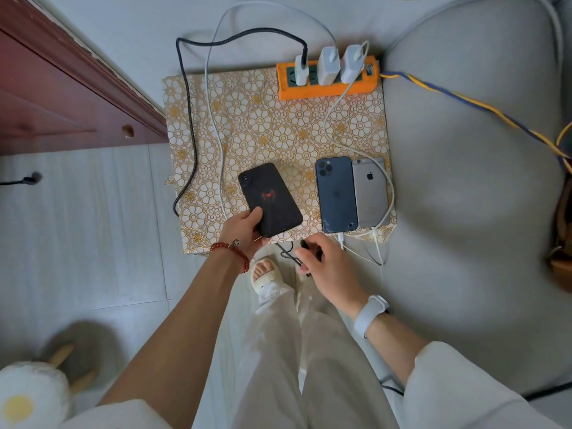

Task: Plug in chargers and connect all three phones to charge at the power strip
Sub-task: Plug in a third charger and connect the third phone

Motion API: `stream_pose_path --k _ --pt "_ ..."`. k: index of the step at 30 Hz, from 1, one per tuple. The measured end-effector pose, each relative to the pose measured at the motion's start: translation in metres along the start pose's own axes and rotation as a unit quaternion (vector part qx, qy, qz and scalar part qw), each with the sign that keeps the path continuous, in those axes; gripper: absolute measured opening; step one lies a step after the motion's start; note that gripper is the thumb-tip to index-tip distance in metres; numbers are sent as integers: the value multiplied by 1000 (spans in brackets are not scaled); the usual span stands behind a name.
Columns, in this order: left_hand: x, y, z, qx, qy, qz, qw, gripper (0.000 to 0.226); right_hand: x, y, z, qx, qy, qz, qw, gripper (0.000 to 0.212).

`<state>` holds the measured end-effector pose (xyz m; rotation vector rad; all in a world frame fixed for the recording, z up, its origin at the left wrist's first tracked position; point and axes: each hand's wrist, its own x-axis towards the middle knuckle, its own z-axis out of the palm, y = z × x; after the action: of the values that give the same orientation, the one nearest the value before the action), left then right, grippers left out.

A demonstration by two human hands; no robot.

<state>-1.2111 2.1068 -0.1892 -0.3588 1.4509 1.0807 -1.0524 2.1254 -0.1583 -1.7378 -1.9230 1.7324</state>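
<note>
An orange power strip (328, 85) lies at the far edge of a small table covered with a yellow-and-white flower-patterned cloth (263, 125), and 3 white chargers (328, 65) stand plugged into it side by side. A black braided cable (188, 125) runs from the leftmost charger, loops out over the floor and comes back down the left part of the cloth. A white cable (213, 119) arcs from the middle charger down the cloth beside the braided one, and another white cable (332, 113) drops from the rightmost charger toward the phones. The left hand (244, 230) grips the lower end of a phone in a black case (269, 199) with a red spider mark, tilted and lifted at the near edge of the table, thumb on its back. The right hand (325, 264) has its fingers curled around the dark plug end of the braided cable, just below that phone. To the right, a dark blue phone (335, 193) with 3 lenses and a silver phone (370, 191) lie face down, touching side by side, each with a white plug at its near end.
</note>
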Motion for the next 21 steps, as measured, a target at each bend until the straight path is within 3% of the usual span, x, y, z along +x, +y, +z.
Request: stream_pose_path --k 7,12,16,21 --pt "-12 2 3 -93 -28 -8 995 18 -4 -17 17 -17 -7 -1 1000 21" --pt "-15 0 2 -66 -29 8 997 17 -1 -19 18 10 23 -3 1000 23" --pt "-16 -1 2 -46 -26 17 998 17 -1 -15 17 15 41 5 999 38" --pt "-19 -1 4 -20 -31 28 999 17 1 -14 19 32 48 9 998 35"
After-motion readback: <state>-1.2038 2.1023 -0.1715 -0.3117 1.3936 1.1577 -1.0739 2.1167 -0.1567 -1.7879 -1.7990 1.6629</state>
